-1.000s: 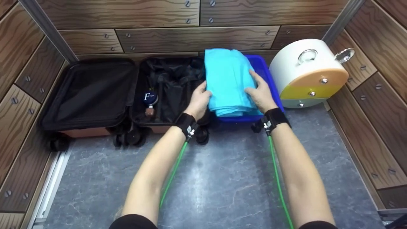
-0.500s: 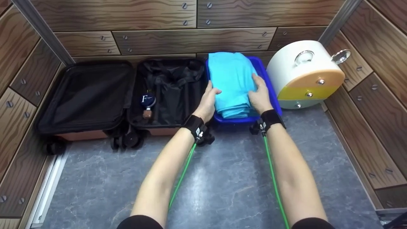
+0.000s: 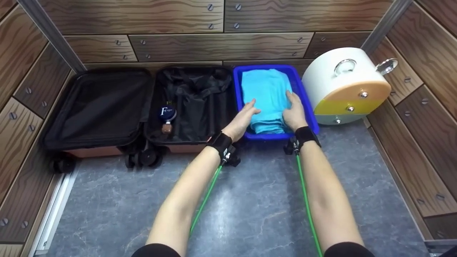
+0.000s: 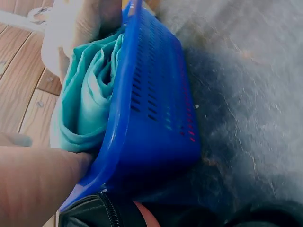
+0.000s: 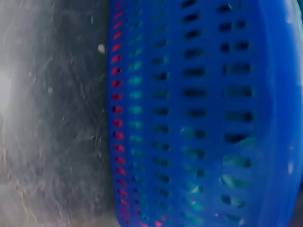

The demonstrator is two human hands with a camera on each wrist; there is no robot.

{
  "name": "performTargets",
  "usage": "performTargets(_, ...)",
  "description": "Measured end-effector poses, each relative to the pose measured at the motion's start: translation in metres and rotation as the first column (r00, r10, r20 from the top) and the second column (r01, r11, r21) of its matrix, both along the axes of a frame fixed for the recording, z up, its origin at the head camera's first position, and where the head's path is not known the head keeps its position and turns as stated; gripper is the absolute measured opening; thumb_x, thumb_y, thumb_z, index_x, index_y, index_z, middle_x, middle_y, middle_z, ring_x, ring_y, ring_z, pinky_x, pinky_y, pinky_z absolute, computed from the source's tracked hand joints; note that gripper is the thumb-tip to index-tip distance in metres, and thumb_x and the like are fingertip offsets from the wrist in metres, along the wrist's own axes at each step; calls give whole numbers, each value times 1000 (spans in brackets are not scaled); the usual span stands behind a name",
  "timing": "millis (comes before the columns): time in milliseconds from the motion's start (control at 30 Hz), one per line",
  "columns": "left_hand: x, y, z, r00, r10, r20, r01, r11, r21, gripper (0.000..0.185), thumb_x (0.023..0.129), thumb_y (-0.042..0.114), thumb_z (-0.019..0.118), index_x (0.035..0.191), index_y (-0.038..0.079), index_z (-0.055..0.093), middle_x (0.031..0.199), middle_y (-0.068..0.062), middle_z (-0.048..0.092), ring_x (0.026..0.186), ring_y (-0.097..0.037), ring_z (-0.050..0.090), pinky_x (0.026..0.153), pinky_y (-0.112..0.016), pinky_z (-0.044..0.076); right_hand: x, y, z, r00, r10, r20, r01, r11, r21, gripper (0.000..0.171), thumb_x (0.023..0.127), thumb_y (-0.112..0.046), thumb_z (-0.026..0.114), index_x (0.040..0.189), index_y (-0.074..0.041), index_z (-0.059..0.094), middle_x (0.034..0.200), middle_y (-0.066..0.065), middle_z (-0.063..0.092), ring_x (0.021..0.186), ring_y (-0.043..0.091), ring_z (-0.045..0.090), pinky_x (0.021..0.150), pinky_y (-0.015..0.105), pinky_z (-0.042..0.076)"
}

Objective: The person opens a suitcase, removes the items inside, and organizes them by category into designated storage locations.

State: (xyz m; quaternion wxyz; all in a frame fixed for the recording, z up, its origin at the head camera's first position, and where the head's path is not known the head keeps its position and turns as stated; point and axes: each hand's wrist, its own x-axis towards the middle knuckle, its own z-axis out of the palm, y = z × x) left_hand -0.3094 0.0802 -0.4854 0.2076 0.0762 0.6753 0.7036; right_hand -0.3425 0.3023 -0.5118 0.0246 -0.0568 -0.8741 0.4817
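Observation:
A folded turquoise cloth [image 3: 267, 91] lies inside the blue plastic basket [image 3: 240, 85], its layered folds facing the near side. My left hand [image 3: 242, 121] is over the basket's near left corner, fingers extended beside the cloth's left edge. At the right edge of the cloth is my right hand [image 3: 295, 111], fingers pointing away along it and thumb by the near folds. In the left wrist view the cloth [image 4: 92, 101] shows loose, rolled layers below the rim. The right wrist view shows the basket's slotted wall [image 5: 173, 118], with red and turquoise showing through the slots; the right hand is out of that view.
An open suitcase with black lining stands left of the basket, its left half [image 3: 103, 107] and right half [image 3: 200, 117] spread flat. A round dark-blue tag [image 3: 167, 113] lies in it. Right of the basket stands a white round-topped box [image 3: 332, 67] with coloured drawers.
The cloth has come down into the basket, moving slightly right, so the rim now shows around it. My left hand has shifted right and its fingers have straightened; the right hand moved down slightly.

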Motion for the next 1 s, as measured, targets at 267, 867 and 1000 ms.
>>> performTargets(267,9,2,4,925,-317,-210,195,869,-455,62,108,45,35,159,8,37,163,-2,36,153,-19,25,121,-26,20,1,1,0,999,21,43,-30,973,228,81,84,16,34,161,1,19,167,24,11,154,39,12,125,46,12)
performTargets(867,24,3,-5,672,-699,-246,178,474,-862,62,110,52,27,159,17,40,161,-6,40,152,-25,28,125,-43,11,10,3,-2,974,64,215,-178,805,565,65,93,2,43,157,7,29,162,31,23,143,57,25,118,63,21)
performTargets(1000,26,-3,-6,651,-706,-278,145,476,-868,60,110,47,35,160,15,37,161,-7,41,151,-24,30,125,-40,12,17,8,-3,971,107,215,-211,809,549,65,94,0,40,157,7,27,162,32,21,146,53,22,120,60,19)
